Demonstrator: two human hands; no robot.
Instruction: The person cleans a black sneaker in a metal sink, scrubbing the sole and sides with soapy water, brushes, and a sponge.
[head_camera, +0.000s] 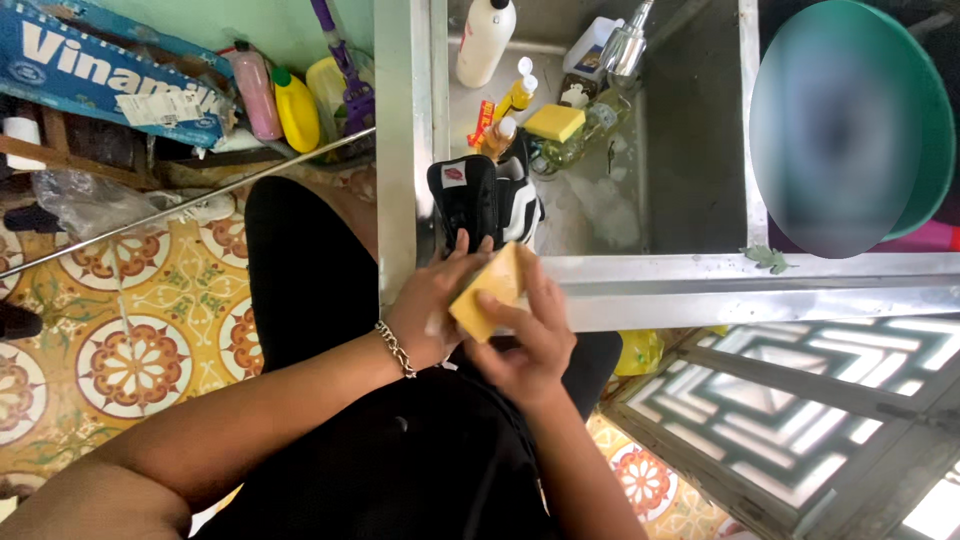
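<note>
**Sponge in both hands, shoe just above it in the frame**

I see a yellow sponge (488, 292) at the centre of the frame, held between both hands. The left hand (432, 312) wraps its lower-left end; the right hand (530, 340) curls its fingers over the right side. Both are pressed onto it. Its long axis tilts from lower left to upper right. Directly above, touching the left fingertips, a black-and-white shoe (485, 200) leans against the metal sink (690, 275) edge, its length running up the frame. The left hand is the nearer to the shoe. A second sponge (555, 122) lies higher up, among bottles.
</note>
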